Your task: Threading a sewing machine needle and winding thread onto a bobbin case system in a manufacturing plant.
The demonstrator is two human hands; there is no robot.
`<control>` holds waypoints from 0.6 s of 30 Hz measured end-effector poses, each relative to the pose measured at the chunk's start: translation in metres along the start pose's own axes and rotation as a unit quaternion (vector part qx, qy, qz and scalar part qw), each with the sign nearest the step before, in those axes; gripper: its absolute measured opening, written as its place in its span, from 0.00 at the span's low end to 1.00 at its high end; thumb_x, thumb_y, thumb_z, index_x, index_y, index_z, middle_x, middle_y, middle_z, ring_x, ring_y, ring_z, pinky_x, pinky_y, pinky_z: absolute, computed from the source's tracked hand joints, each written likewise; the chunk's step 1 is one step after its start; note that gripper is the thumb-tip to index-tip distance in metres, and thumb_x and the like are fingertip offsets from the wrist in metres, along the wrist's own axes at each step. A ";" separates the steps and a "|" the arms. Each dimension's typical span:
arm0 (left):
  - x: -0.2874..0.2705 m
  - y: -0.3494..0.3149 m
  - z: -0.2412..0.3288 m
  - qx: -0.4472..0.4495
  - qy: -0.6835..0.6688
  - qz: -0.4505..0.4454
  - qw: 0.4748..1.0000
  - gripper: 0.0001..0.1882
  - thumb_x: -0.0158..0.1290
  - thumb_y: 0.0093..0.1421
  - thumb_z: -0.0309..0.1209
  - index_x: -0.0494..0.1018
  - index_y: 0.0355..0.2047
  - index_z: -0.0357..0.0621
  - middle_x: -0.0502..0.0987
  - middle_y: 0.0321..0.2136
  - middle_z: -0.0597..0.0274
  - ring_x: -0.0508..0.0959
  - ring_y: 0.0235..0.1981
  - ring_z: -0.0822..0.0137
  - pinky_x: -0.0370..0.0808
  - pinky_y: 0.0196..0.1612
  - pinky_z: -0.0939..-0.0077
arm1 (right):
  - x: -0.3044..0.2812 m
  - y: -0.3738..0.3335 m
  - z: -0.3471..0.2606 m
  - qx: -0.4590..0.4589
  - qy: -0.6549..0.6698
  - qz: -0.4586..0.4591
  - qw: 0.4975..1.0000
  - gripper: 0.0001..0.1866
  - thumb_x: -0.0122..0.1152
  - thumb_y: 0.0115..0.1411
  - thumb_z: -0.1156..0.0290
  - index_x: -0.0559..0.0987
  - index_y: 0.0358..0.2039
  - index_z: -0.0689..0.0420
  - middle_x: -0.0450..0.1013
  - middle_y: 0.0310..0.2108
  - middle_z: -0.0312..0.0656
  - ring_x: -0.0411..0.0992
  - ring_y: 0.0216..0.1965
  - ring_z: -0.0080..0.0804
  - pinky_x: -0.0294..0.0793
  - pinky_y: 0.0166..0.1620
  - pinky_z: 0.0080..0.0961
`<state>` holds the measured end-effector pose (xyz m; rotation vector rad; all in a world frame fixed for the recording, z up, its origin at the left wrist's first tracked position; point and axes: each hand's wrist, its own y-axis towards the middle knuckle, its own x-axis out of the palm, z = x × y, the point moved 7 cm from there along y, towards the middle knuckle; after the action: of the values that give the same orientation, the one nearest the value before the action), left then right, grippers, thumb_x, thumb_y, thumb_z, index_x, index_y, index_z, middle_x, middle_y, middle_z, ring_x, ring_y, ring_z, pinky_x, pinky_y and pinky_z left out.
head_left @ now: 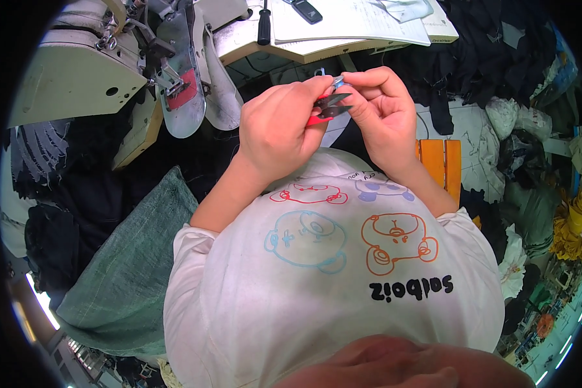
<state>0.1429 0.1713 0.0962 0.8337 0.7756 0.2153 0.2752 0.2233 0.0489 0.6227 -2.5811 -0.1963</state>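
Observation:
Both my hands are raised close together in front of my chest. My left hand is closed round red-handled thread snips, whose dark blades point right toward my other hand and stand slightly apart. Between the fingertips of both hands is a small blue-and-silver piece, too small to tell its kind. My right hand pinches it with thumb and index finger, the other fingers curled. A little blue loop shows just above the left fingertips.
A sewing machine stands at the left. On the table lie a black-handled screwdriver, a dark handheld device and papers. Dark fabric is heaped at the right, near an orange slatted stool. A green sack leans at left.

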 end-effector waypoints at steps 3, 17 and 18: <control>0.005 0.002 0.004 0.090 0.074 0.008 0.993 0.19 0.59 0.44 0.21 0.77 0.41 0.37 0.76 0.22 0.63 0.77 0.21 0.64 0.72 0.23 0.74 | -0.003 0.001 0.005 0.075 0.033 0.013 0.997 0.08 0.60 0.67 0.76 0.74 0.44 0.64 0.79 0.37 0.44 0.79 0.40 0.25 0.79 0.45 0.19; 0.000 0.006 -0.006 0.163 0.016 0.002 0.986 0.20 0.60 0.45 0.24 0.75 0.41 0.37 0.72 0.20 0.63 0.74 0.18 0.65 0.70 0.21 0.72 | 0.001 0.001 0.013 0.221 0.202 -0.048 0.953 0.15 0.58 0.68 0.73 0.77 0.52 0.66 0.79 0.39 0.45 0.79 0.40 0.28 0.81 0.46 0.24; 0.000 0.006 -0.008 0.156 0.002 -0.001 0.988 0.20 0.60 0.44 0.24 0.75 0.41 0.37 0.73 0.20 0.63 0.74 0.19 0.64 0.71 0.21 0.71 | 0.001 0.002 0.010 0.218 0.192 -0.062 0.955 0.15 0.57 0.68 0.74 0.77 0.53 0.66 0.79 0.39 0.45 0.79 0.40 0.28 0.80 0.47 0.25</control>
<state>0.1384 0.1802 0.0975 1.1290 0.8256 0.0944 0.2687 0.2246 0.0407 0.8822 -2.2123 0.4295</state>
